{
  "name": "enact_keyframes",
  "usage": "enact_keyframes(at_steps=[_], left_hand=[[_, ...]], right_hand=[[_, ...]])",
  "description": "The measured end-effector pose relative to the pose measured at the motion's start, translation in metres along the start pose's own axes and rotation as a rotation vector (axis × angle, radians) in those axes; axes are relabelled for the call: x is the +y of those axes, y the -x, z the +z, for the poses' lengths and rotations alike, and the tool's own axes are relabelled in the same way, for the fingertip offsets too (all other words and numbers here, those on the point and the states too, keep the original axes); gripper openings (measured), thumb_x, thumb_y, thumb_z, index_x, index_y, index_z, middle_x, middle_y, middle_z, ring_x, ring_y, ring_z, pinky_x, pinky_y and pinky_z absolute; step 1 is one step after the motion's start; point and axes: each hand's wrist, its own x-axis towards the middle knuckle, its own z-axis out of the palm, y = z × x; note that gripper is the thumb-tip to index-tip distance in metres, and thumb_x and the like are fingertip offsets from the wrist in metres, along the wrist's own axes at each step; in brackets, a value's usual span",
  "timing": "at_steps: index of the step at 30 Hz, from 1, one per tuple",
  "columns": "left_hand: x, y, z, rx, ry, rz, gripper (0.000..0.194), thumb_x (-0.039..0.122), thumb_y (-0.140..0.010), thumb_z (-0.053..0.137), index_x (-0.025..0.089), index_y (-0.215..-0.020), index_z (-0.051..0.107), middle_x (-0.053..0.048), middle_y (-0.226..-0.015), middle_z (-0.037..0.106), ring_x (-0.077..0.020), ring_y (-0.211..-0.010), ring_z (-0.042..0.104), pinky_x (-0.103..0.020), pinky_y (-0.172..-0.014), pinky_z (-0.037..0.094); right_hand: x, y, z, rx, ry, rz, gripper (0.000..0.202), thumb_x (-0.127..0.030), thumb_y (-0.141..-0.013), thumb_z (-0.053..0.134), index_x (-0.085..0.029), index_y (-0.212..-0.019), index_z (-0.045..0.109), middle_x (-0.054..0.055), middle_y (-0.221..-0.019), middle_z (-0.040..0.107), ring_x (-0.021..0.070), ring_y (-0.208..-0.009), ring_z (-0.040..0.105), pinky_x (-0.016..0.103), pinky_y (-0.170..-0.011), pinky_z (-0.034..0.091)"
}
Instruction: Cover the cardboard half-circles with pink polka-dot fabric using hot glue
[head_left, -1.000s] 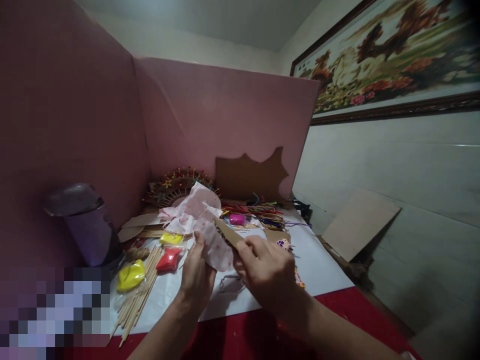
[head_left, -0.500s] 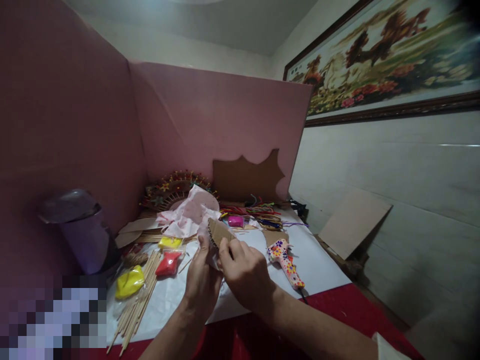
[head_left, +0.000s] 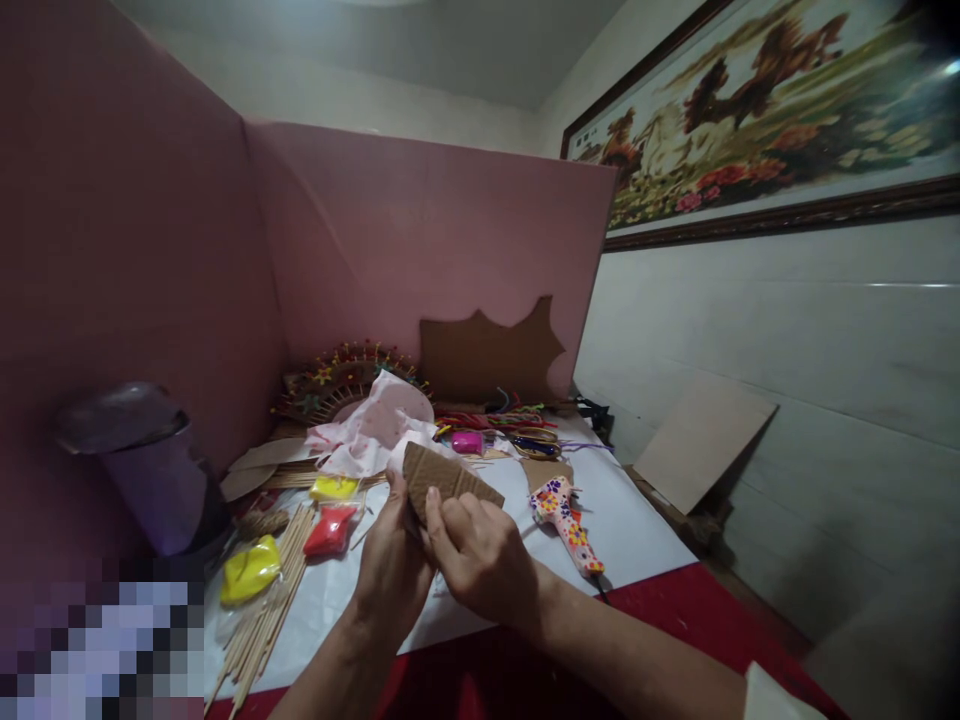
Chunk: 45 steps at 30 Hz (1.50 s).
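Observation:
A brown cardboard piece [head_left: 450, 478] is held between my two hands, tilted, its flat face toward the camera. My left hand [head_left: 394, 555] grips its left edge, thumb up, with the other fingers hidden behind. Curled over its lower right part are the fingers of my right hand [head_left: 484, 555]. White cloth with pink marks [head_left: 371, 428] lies just behind the cardboard. To the right of my right hand lies a flower-patterned glue gun [head_left: 566, 525]. Red [head_left: 330, 530] and yellow [head_left: 251, 572] packets lie left of my left hand.
Thin wooden sticks [head_left: 266, 625] lie at the left on white paper [head_left: 630, 520]. Scissors [head_left: 536, 443], a pink packet [head_left: 468, 442] and coloured strands are behind. A lidded bin [head_left: 154, 480] stands left; a jagged cardboard sheet [head_left: 487, 355] leans on the pink panel [head_left: 442, 220].
The cardboard piece has turned so that more of its flat face shows. My right hand has shifted slightly down along it. The whole view has moved a little.

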Motion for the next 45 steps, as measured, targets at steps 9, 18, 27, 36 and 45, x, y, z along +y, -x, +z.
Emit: enact_keyframes(at_steps=[9,18,27,36,45], left_hand=[[0.001,-0.003,-0.004,-0.005,-0.215,0.127,0.012,0.016,-0.069,0.074,0.013,-0.075,0.064,0.002,-0.059,0.066,-0.0089,-0.047,0.06,-0.015,-0.045,0.048],[0.015,-0.003,0.001,-0.094,-0.187,0.078,0.025,0.018,-0.086,0.053,0.014,-0.109,0.061,-0.009,-0.097,0.072,-0.0215,-0.092,0.066,-0.035,-0.085,0.053],[0.013,-0.009,0.0,-0.052,-0.283,0.175,0.027,0.017,-0.081,0.06,0.016,-0.108,0.063,-0.01,-0.101,0.072,-0.0246,-0.097,0.065,-0.038,-0.087,0.052],[0.014,-0.007,-0.002,0.0,-0.341,0.193,0.034,0.012,-0.07,0.07,0.014,-0.104,0.067,-0.009,-0.088,0.075,-0.024,-0.086,0.069,-0.032,-0.079,0.055],[0.019,-0.003,-0.004,-0.119,-0.294,0.247,0.049,0.007,-0.075,0.064,0.024,-0.12,0.059,-0.005,-0.104,0.073,-0.0219,-0.097,0.066,-0.031,-0.086,0.051]], right_hand=[[0.002,-0.003,-0.008,-0.038,-0.232,0.086,0.021,-0.021,-0.089,0.046,-0.009,-0.091,0.063,0.008,-0.074,0.059,0.0185,-0.065,0.053,0.03,-0.053,0.041],[0.063,0.001,-0.014,-0.296,-1.415,1.029,0.081,-0.073,-0.083,0.013,-0.011,-0.076,0.065,0.009,-0.069,0.063,0.0175,-0.062,0.06,0.029,-0.056,0.05],[0.049,0.027,0.0,-0.232,-1.74,1.148,0.039,-0.049,-0.066,0.072,-0.013,-0.07,0.06,-0.002,-0.062,0.057,0.0104,-0.051,0.055,0.021,-0.042,0.05],[0.043,0.035,0.007,-0.208,-1.698,1.246,0.032,-0.039,-0.064,0.075,-0.013,-0.064,0.057,-0.004,-0.054,0.054,0.0084,-0.044,0.052,0.019,-0.039,0.045],[0.041,0.037,0.01,-0.194,-1.667,1.237,0.032,-0.04,-0.064,0.074,-0.014,-0.063,0.055,-0.005,-0.052,0.052,0.0086,-0.042,0.053,0.019,-0.037,0.043]])
